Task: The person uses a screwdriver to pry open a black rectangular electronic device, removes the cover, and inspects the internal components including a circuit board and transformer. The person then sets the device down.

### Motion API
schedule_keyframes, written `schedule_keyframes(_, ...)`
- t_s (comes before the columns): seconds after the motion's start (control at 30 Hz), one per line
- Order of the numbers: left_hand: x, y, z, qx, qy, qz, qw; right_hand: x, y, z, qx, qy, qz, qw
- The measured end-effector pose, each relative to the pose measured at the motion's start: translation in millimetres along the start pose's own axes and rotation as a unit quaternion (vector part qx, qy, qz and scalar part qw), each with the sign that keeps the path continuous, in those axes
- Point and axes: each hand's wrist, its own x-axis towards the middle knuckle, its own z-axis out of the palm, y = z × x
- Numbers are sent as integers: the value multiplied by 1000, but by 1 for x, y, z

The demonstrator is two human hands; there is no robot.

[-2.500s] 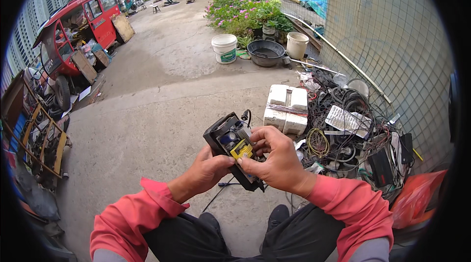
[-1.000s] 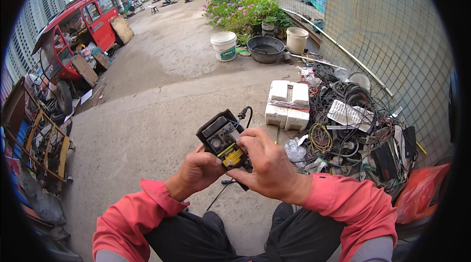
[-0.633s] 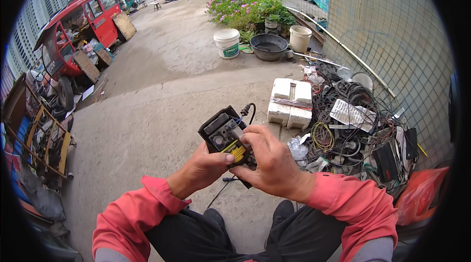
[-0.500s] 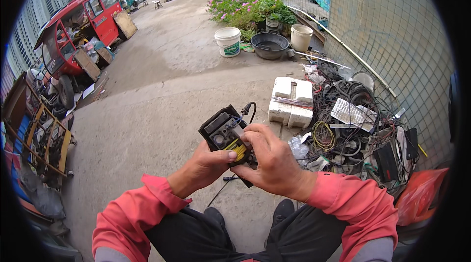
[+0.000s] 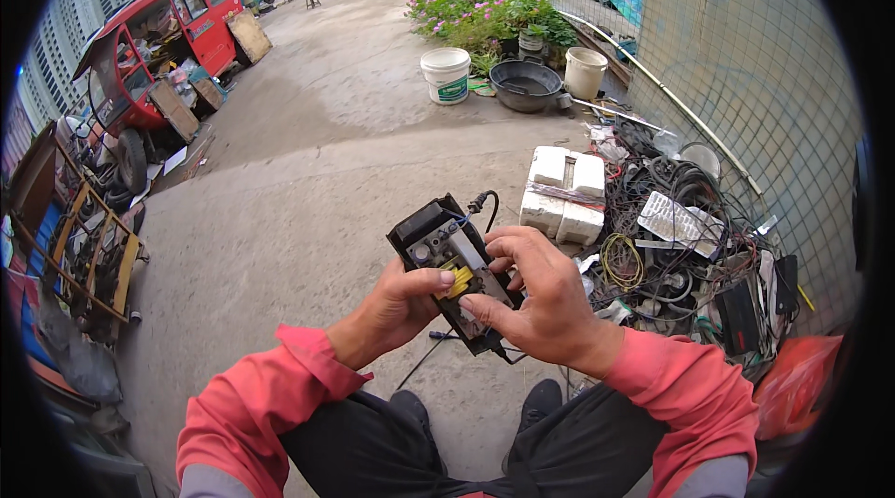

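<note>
Above my knees is an opened black charger-like case (image 5: 431, 219) with its circuit board bare. A yellow-wrapped transformer (image 5: 456, 281) sits mid-board, beside a pale metal strip. My left hand (image 5: 401, 297) grips the case from its left side, thumb on the yellow part. Along the opposite edge, my right hand (image 5: 545, 297) has its thumb on the lower board and its fingers bent over the side. A black cable (image 5: 490, 204) loops out of the top end, and another lead leaves the lower end. The undersides of both grips are hidden.
White foam blocks (image 5: 563, 195) lie ahead to the right, beside a heap of cables and scrap (image 5: 671, 246) along a mesh fence (image 5: 755, 78). Farther off are a white bucket (image 5: 446, 78) and a black basin (image 5: 525, 88). A red vehicle (image 5: 177, 27) stands at left.
My right hand has opened out somewhat and shifted toward the right edge, uncovering more of the board's lower part. The case now shows nearly whole, slightly farther right in view.
</note>
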Motion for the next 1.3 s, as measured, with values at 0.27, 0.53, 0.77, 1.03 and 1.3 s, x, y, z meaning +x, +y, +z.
schedule_keyframes(0.27,1,2,-9,-31,56,23,998,-6,55,-18,142,-7,240,960)
schedule_keyframes(0.53,-1,4,-7,-15,65,33,997,-5,42,-13,249,-113,302,913)
schedule_keyframes(0.77,-1,5,-5,0,53,31,998,-7,30,-4,118,-115,208,964)
schedule_keyframes(1.03,-5,7,-1,23,71,38,996,-4,25,-5,93,-128,189,969)
schedule_keyframes(1.3,-1,4,-4,5,71,42,997,-5,33,-13,202,-102,263,938)
